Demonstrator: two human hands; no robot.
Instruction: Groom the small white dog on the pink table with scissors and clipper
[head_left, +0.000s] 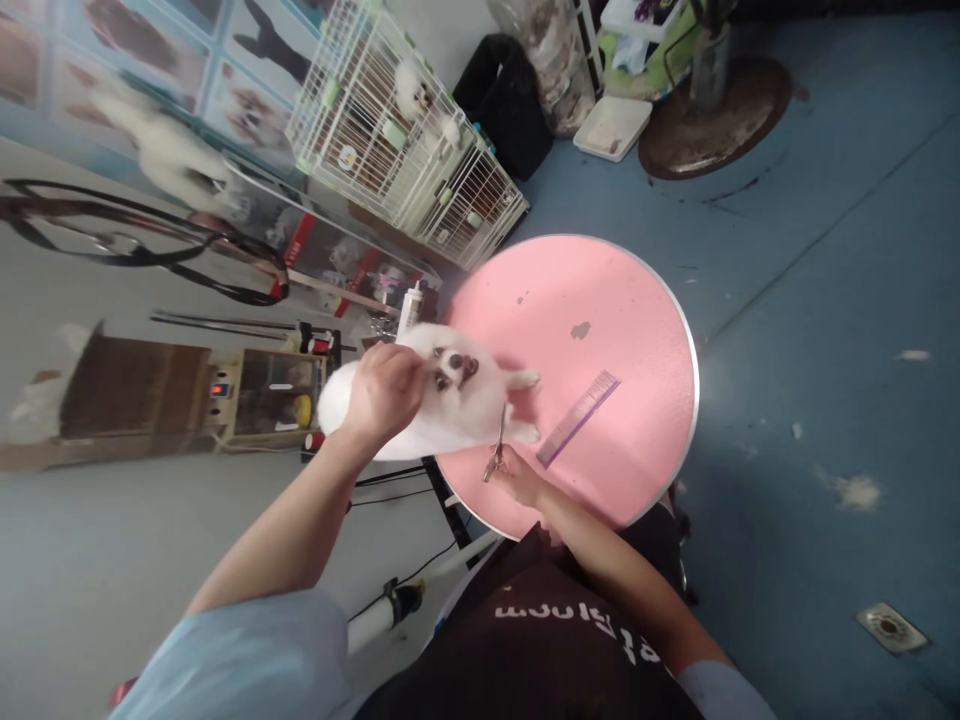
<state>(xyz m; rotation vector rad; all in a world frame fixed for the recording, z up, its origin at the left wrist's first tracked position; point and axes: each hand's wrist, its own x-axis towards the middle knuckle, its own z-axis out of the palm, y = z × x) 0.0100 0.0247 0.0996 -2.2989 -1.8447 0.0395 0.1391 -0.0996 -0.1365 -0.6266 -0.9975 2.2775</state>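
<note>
A fluffy white dog (480, 410) is on the round pink table (630, 300), its face turned toward the table's middle and its front paws on the surface. My left hand (386, 390) is closed at the top of the dog's head, fingertips pinched together in the fur. Low beside the dog's chest and front paw, my right hand (517, 478) grips a pair of scissors (495, 457), blades pointing toward the dog. A metal comb (577, 418) with a purple edge lies on the table near my right hand.
White wire cages (390, 130), one with a small white dog inside, stand beyond the table. A white bottle (410, 307) is at the table's far left. A black bin (506, 105), a white tray (613, 128) and a round rusty base (716, 118) are on the floor.
</note>
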